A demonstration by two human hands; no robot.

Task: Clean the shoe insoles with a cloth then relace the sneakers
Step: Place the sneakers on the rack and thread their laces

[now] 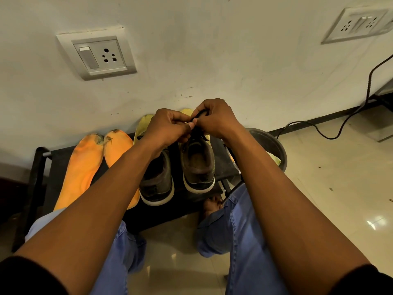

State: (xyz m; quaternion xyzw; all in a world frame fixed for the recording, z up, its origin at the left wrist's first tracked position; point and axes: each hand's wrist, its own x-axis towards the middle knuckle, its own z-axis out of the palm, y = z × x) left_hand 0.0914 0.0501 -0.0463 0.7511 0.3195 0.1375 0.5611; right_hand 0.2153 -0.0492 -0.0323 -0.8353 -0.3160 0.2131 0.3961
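Observation:
Two dark sneakers with white soles and yellow toes stand side by side on a low black rack, heels toward me: the left sneaker and the right sneaker. Over the right sneaker's tongue, my left hand and my right hand meet, both pinching its black lace, which loops above my right fingers. Two orange insoles with dirty toe ends lie on the rack left of the sneakers. No cloth is visible.
The rack stands against a white wall with a switch socket and a second socket. A dark bucket sits right of the rack. A black cable trails over the tiled floor. My knees in blue jeans are below.

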